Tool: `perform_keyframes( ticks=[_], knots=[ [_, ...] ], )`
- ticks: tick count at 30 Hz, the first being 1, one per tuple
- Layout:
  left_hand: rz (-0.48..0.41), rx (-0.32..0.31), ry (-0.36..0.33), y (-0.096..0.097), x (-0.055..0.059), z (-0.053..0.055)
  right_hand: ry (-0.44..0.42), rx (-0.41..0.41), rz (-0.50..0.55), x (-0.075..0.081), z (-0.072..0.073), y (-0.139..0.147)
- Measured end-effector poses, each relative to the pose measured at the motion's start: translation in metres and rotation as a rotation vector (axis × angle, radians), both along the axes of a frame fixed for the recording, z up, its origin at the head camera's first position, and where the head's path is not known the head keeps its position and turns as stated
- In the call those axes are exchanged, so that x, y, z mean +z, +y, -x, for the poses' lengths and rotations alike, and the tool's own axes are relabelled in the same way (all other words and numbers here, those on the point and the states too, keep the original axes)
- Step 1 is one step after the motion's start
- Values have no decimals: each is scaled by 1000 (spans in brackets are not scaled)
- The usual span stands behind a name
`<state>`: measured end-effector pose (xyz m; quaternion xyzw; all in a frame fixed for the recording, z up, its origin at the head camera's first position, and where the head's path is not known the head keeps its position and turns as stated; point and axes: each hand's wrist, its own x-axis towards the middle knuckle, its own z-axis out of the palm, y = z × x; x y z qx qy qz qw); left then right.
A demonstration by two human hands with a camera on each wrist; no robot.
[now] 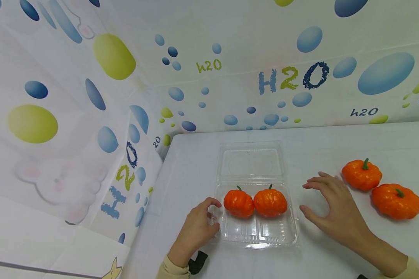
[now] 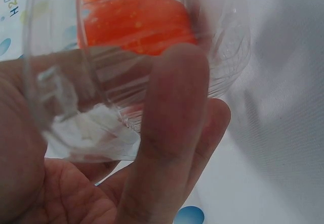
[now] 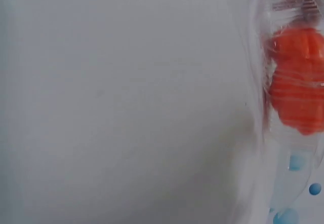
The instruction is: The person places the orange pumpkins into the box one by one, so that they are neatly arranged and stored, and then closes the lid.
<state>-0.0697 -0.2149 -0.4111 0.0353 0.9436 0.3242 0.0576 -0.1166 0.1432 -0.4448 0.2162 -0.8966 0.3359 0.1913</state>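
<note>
A clear plastic clamshell box (image 1: 255, 234) lies on the white table with its lid (image 1: 250, 161) folded back flat. Two small orange pumpkins with green stems, a left one (image 1: 239, 203) and a right one (image 1: 270, 202), sit side by side in its base. My left hand (image 1: 197, 224) grips the box's left side, and the left wrist view shows its fingers (image 2: 174, 102) against the clear wall. To the right of the box, my right hand (image 1: 338, 211) is spread with thumb and fingers apart, holding nothing. The right wrist view shows the box but no right hand.
Two more orange pumpkins, a rear one (image 1: 361, 175) and a front one (image 1: 397, 201), rest on the table (image 1: 321, 143) beyond my right hand. Behind and to the left hang white sheets (image 1: 230, 93) printed with blue and green spots.
</note>
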Motion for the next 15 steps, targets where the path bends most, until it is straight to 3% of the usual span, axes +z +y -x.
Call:
perform_keyframes(
  ticks=[11,15],
  knots=[
    [-14,-10,7,0,1,0,132,-57,-71,-4,-1,53],
    [-20,-13,8,-1,0,0,129,-89,-72,-5,-1,72]
  ],
)
